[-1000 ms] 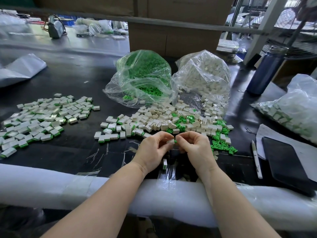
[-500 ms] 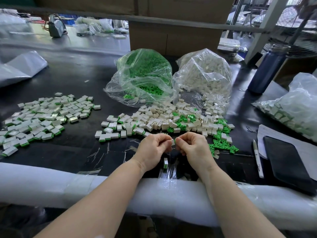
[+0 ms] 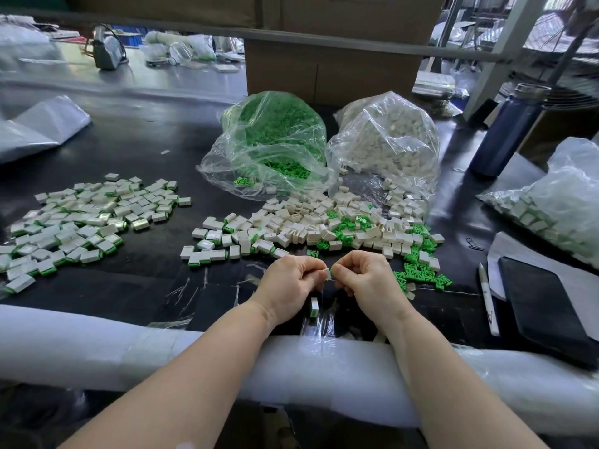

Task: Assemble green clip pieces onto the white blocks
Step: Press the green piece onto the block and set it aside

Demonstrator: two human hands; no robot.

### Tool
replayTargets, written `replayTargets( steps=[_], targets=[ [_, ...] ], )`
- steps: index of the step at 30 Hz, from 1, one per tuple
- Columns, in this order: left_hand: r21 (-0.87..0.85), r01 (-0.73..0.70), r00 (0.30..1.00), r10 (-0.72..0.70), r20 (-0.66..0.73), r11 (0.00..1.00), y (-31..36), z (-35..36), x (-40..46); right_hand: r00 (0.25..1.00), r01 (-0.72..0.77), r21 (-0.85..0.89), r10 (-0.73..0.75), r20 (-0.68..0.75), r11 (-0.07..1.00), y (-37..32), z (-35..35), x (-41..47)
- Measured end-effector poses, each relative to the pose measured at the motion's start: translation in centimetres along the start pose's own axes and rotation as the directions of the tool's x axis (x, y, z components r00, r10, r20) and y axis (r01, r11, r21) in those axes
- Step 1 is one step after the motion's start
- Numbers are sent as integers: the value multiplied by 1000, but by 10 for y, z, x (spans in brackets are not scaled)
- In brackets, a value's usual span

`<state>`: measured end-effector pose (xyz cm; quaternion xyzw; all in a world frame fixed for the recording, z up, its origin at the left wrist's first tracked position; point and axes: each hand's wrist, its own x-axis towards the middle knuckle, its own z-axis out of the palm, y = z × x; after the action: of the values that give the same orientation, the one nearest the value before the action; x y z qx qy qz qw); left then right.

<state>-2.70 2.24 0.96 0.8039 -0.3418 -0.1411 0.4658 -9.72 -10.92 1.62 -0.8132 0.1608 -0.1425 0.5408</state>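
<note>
My left hand [image 3: 293,281] and my right hand [image 3: 369,280] meet fingertip to fingertip above the black table [image 3: 136,150], near its front edge. Between them sits a small white block [image 3: 325,273], pinched by my left hand, with a green clip [image 3: 331,271] pressed against it by my right fingers. One finished block with a green end [image 3: 314,307] lies just below my left hand. A heap of loose white blocks [image 3: 311,222] mixed with green clips [image 3: 421,273] lies just beyond my hands. Finished blocks [image 3: 81,222] spread at the left.
An open bag of green clips [image 3: 275,137] and a bag of white blocks [image 3: 389,140] stand behind the heap. A blue bottle [image 3: 509,128], another bag [image 3: 557,202], a pen [image 3: 486,299] and a black pad [image 3: 547,309] are at the right. A white foam roll [image 3: 97,345] lines the front edge.
Both hands have stayed together at the same spot, working the clip against the block; the fingertips shifted only slightly. The camera view drifted a little.
</note>
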Motion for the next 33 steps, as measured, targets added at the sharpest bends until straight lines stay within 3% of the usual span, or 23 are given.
replayTargets(
  steps=[22,27,33],
  targets=[
    [140,-69,997,74,-24,988,4,2,-2,998,34,-4,-34,45,999,1,-2,-2],
    [94,-31,997,37,-63,995,3,5,-1,998,60,-10,-60,-29,998,4,3,-1],
    [57,-73,994,77,-79,996,1,8,1,993,67,138,-53,-101,988,4,3,0]
  ],
)
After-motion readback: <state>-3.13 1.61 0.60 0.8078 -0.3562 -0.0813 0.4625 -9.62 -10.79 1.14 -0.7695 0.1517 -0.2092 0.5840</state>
